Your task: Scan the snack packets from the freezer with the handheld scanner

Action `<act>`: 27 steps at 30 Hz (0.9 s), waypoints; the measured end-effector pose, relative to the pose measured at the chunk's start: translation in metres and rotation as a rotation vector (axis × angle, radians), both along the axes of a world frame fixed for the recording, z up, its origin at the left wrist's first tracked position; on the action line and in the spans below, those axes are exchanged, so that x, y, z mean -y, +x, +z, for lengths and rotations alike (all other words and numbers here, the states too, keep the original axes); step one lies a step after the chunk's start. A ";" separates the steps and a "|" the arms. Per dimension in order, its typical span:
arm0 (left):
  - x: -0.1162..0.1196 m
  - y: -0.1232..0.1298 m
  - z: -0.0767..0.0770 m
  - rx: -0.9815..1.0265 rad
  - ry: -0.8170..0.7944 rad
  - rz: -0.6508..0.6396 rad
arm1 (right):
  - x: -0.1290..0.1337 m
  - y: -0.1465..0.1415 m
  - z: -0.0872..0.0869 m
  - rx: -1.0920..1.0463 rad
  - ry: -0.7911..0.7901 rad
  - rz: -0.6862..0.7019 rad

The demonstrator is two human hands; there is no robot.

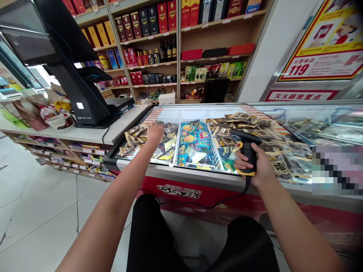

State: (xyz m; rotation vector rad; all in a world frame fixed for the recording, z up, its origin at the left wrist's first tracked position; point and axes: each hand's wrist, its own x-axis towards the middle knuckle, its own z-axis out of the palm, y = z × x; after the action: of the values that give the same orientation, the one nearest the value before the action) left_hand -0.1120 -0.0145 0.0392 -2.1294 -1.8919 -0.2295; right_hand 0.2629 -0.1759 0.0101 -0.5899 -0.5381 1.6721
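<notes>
My right hand (259, 164) is closed around the handle of a black and yellow barcode scanner (248, 153), whose cable hangs down in front of the freezer. My left hand (155, 133) reaches over small packets (134, 136) at the left of the freezer top; its fingertips are bent down among them, and whether they hold one is hidden. Blue packets (188, 139) lie in the middle compartment between white wire dividers. Beyond the scanner spreads a large pile of clear and brown packets (245, 119) on the right side.
A black checkout terminal (87, 102) stands on the white counter (124, 126) at left. The red-fronted freezer (181, 190) spans the front, with the scanner's cable (198, 205) across it. Behind are shelves of boxes (167, 65). A blurred patch covers the right edge.
</notes>
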 end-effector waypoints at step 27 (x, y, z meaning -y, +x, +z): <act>0.030 0.224 -0.023 0.152 -0.237 -0.623 | 0.005 0.015 -0.008 -0.428 0.050 0.095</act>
State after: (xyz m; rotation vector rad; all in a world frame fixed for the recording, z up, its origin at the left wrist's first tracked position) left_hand 0.1121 -0.0448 0.0165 -2.8924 -1.3150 -0.3092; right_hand 0.2775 -0.1810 0.0020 -0.1605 -0.2973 1.8035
